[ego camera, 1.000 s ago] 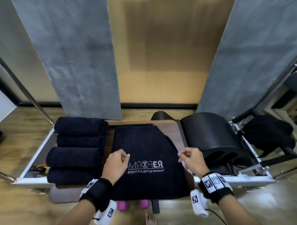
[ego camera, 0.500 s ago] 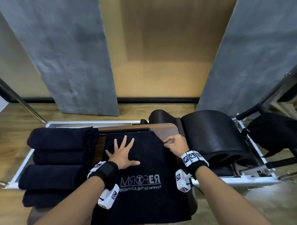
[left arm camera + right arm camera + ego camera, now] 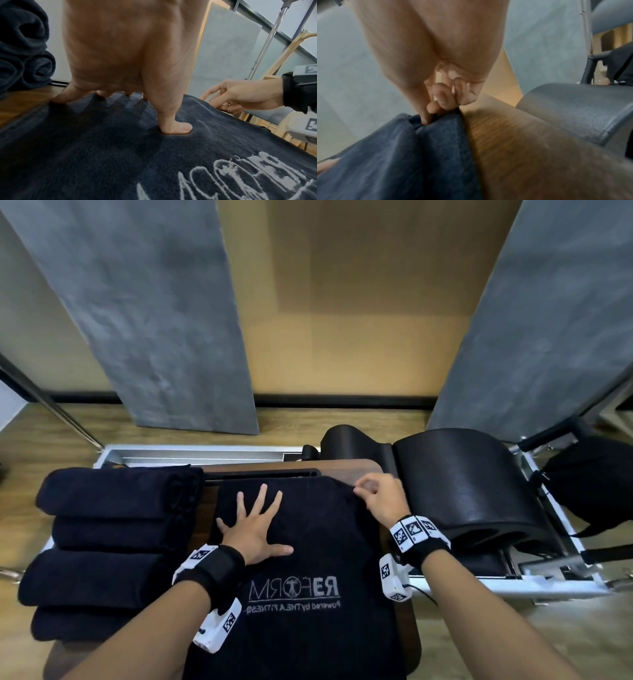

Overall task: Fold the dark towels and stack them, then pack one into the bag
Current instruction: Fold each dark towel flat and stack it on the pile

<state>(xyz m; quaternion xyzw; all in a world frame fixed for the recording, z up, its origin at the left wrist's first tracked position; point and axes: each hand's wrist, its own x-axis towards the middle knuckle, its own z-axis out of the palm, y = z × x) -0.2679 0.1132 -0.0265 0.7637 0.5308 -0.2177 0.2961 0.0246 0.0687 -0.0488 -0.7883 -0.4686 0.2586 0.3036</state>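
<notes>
The dark towel (image 3: 308, 542) lies spread on the wooden board (image 3: 373, 470) before me, its printed logo (image 3: 294, 587) toward me. My left hand (image 3: 255, 529) presses flat on it, fingers (image 3: 262, 498) splayed wide. My right hand (image 3: 382, 498) pinches its far right corner between thumb and curled fingertips (image 3: 443, 100). Four rolled dark towels (image 3: 113, 542) sit stacked just left. A black padded arc (image 3: 469, 487) stands right, with a black bag (image 3: 592, 481) beyond.

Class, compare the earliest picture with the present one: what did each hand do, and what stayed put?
The left hand moved forward and spread flat on the logo towel. The right hand moved to its far right corner and pinches it. The folded towels stayed stacked.
</notes>
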